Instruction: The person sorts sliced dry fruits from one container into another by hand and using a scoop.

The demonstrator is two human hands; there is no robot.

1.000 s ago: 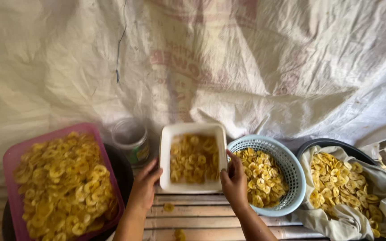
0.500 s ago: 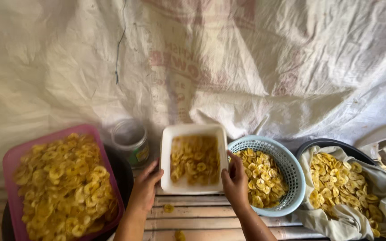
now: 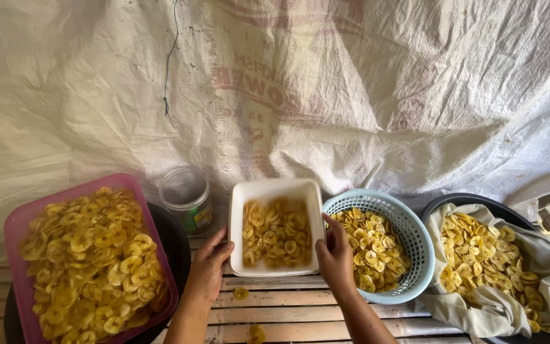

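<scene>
A white rectangular tub (image 3: 275, 188) partly filled with yellow banana chips (image 3: 276, 232) sits on a slatted bamboo bench. My left hand (image 3: 209, 266) grips its left near corner. My right hand (image 3: 335, 255) grips its right edge, thumb on the rim. The chips inside look slightly blurred. Both forearms reach in from the bottom edge.
A pink tray (image 3: 15, 224) heaped with chips lies at left over a dark pan. A clear plastic jar (image 3: 186, 198) stands behind. A blue basket (image 3: 415, 245) of chips sits right of the tub; a cloth-lined black basin (image 3: 503, 313) of chips is far right. Two loose chips (image 3: 241, 293) lie on the slats. White sacking hangs behind.
Both hands stay on the white tub. The chips inside have shifted, spreading toward the far end. The tub has barely moved.
</scene>
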